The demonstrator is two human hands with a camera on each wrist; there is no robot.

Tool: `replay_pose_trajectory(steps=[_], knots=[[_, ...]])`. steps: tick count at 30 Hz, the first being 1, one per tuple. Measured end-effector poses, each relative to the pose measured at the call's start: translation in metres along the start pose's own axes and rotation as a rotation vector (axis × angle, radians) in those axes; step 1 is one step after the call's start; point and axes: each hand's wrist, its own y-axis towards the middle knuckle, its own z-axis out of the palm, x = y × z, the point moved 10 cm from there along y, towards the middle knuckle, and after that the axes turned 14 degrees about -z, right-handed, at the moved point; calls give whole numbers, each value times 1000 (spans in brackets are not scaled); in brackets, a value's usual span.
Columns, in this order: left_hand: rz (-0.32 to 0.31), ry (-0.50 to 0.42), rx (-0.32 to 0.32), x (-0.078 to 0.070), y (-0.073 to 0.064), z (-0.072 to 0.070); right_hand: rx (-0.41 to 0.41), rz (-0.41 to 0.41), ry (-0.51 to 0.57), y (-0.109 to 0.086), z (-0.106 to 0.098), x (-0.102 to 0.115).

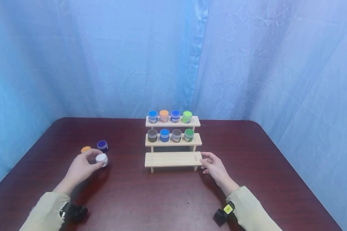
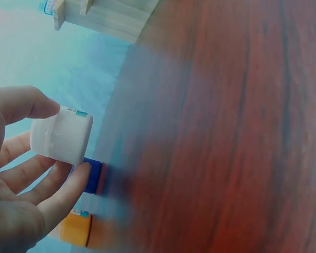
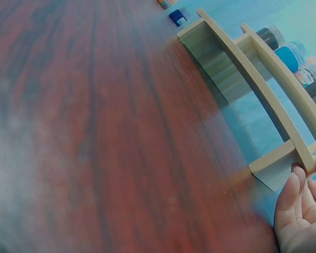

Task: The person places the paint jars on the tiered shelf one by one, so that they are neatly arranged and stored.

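My left hand grips a small white paint jar between thumb and fingers, over the left part of the table. In the left wrist view the white jar is raised above the tabletop. Close behind it stand a dark blue paint jar and an orange paint jar, the latter partly hidden by my hand. My right hand pinches the right end of the lowest step of a three-step wooden rack. In the right wrist view the thumb and fingers meet at that board's end.
Several paint jars line the rack's upper steps: blue, orange, dark blue and light green on top; two brownish, one blue and one green on the middle. The lowest step is bare wood. Blue curtains surround the dark red table.
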Motion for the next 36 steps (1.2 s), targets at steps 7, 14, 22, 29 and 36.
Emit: replay_pose_trajectory(steps=[7,14,22,29,36], knots=[[-38,-20,-8,-4,-5,0,-11,5,-2,-1,-1,-1],[-39,-54,-50,-8,-8,-1,-21,-1,10,-1,-1,-2],[-13,-148,-111,-16,-15,1,-11,-4,17,0,1,-1],[3,-212,-124,-22,-16,6,6,-14,-23,0,-1,1],[-7,-318,-102,-27,-17,13,-2,-11,-5,0,0,1]])
